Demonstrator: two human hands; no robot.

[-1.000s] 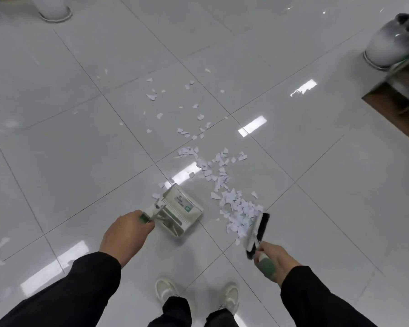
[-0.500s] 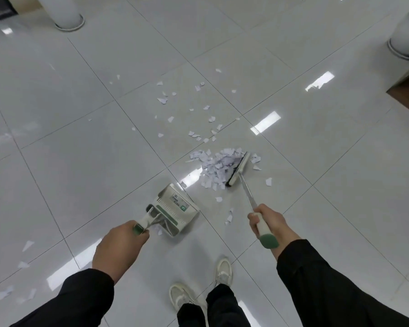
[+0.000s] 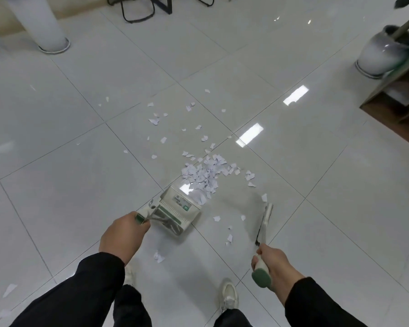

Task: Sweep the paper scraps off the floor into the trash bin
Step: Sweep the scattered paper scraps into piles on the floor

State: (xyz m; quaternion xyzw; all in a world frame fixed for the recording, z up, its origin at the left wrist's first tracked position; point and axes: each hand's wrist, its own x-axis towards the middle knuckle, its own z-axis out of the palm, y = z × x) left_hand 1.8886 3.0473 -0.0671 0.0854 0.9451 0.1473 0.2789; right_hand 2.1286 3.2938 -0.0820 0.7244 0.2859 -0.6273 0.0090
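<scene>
A heap of white paper scraps [image 3: 206, 172] lies on the glossy tiled floor just beyond the mouth of a white and green dustpan [image 3: 178, 210]. My left hand [image 3: 123, 234] grips the dustpan's handle, and the pan rests tilted on the floor. My right hand [image 3: 273, 261] holds the green-tipped handle of a small hand broom [image 3: 265, 220], whose head sits right of the pan, apart from the heap. Loose scraps [image 3: 162, 139] are scattered farther out, and a few lie between pan and broom. No trash bin is in view.
A white column base [image 3: 50, 36] stands at the far left. At the far right are a grey plant pot [image 3: 379, 55] and a wooden shelf unit [image 3: 397, 100]. Black chair legs [image 3: 137, 10] show at the top. Stray scraps [image 3: 10, 290] lie at the lower left.
The broom has pulled back from the heap toward me and to the right. The dustpan's mouth now sits right against the gathered heap. My view has tilted up.
</scene>
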